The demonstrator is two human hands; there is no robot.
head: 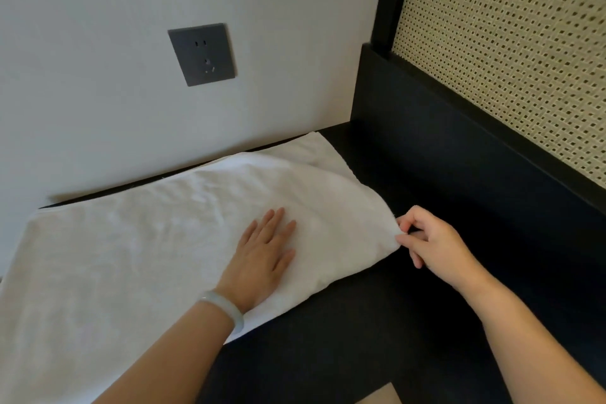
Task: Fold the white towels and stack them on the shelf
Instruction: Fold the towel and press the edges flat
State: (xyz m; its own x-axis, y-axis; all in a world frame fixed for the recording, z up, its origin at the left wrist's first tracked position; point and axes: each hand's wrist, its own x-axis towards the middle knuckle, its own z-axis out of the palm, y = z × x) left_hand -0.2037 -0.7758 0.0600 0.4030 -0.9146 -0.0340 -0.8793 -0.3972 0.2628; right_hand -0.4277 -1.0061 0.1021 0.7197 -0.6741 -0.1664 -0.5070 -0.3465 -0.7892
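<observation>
Left hand (262, 259) flat on towel (131, 256); right hand (429, 239) pinches corner.

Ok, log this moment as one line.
step: folding | towel: spread on dark surface | left hand: flat on towel | right hand: pinch grip on towel's right edge

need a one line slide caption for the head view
Left hand presses flat on a white towel spread over a dark surface while the right hand pinches its corner.

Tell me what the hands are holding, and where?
The right hand pinches the white towel at its right edge; the left hand presses flat on it.
</observation>
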